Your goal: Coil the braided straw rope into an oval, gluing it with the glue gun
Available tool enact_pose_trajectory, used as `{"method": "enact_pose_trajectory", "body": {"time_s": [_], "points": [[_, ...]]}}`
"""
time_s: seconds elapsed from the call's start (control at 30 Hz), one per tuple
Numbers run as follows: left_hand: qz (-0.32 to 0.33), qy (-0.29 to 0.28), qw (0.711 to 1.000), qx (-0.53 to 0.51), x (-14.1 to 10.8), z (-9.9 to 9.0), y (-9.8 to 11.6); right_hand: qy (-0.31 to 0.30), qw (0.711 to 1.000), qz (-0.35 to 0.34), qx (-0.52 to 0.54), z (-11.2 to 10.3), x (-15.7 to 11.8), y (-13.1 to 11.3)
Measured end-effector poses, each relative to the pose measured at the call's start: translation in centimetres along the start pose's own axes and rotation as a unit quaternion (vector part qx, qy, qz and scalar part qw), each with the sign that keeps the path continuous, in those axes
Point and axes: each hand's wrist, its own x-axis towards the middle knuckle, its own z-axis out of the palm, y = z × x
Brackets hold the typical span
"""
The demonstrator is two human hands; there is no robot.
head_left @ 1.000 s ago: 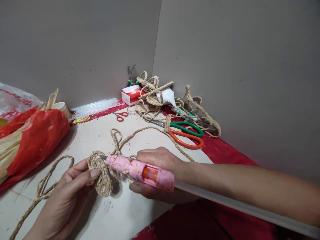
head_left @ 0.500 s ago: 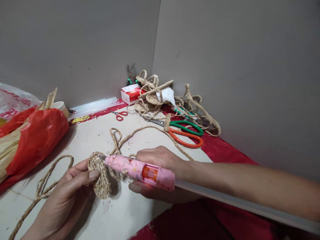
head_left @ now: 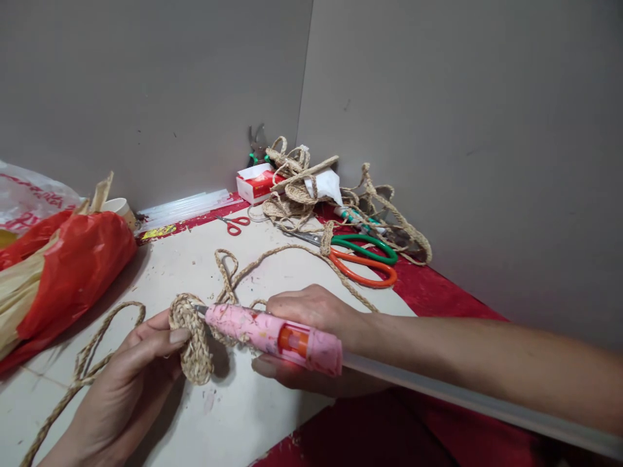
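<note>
Between the thumb and fingers of my left hand (head_left: pixel 134 376) is a small oval coil of braided straw cord (head_left: pixel 197 353), held above the white board. My right hand (head_left: pixel 316 331) grips a pink hot glue gun (head_left: pixel 243 324) with a long clear glue stick (head_left: pixel 438 383) running out of its back. The gun's metal nozzle touches or nearly touches the upper part of the coil; I cannot tell which. Loose braided cord (head_left: pixel 272 254) trails over the board behind the gun, and another length (head_left: pixel 56 415) lies at the left.
Large scissors with green and orange handles (head_left: pixel 365 275) and small red scissors (head_left: pixel 237 224) lie toward the back. Beyond are a red and white box (head_left: pixel 254 185), piled cord (head_left: pixel 292 188), pruning shears (head_left: pixel 257 146) and glue sticks (head_left: pixel 189 206). A red plastic bag (head_left: pixel 87 266) sits left; grey walls (head_left: pixel 438 130) enclose the back.
The glue gun has shifted very slightly right, and the coil slightly up and left. Both hands keep their holds. A red glow now shows under the gun's body.
</note>
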Motion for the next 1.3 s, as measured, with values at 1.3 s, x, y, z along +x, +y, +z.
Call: {"method": "enact_pose_trajectory", "body": {"time_s": [1.3], "points": [[-0.022,0.009,0.997,-0.071,0.9,-1.2,0.0,-0.066,0.996,0.041,0.046,-0.8,-0.6,-0.6]]}}
